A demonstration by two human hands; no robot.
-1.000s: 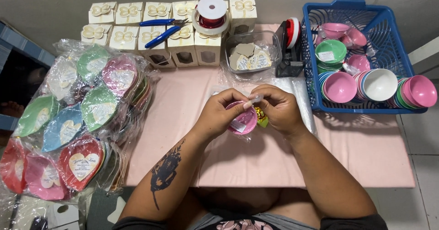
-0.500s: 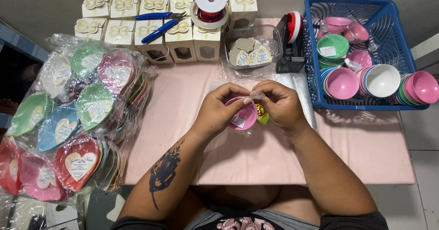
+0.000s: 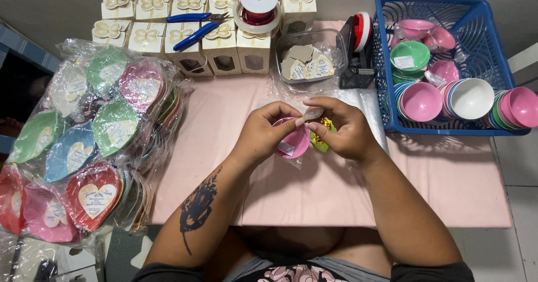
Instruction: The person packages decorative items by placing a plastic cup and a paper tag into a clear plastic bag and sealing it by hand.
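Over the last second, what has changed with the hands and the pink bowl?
Very little. Both hands, left and right, keep hold of the small pink bowl in its clear wrap, only the fingers shifting slightly at its top edge. The blue basket, the boxes and the wrapped hearts stayed put.

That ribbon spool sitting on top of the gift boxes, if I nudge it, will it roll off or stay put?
The ribbon spool lies flat on its flange across the box tops, so it probably slides rather than rolls. It looks light, mostly plastic, so a small push may shift it. The boxes seem thin card, and could tip with it.
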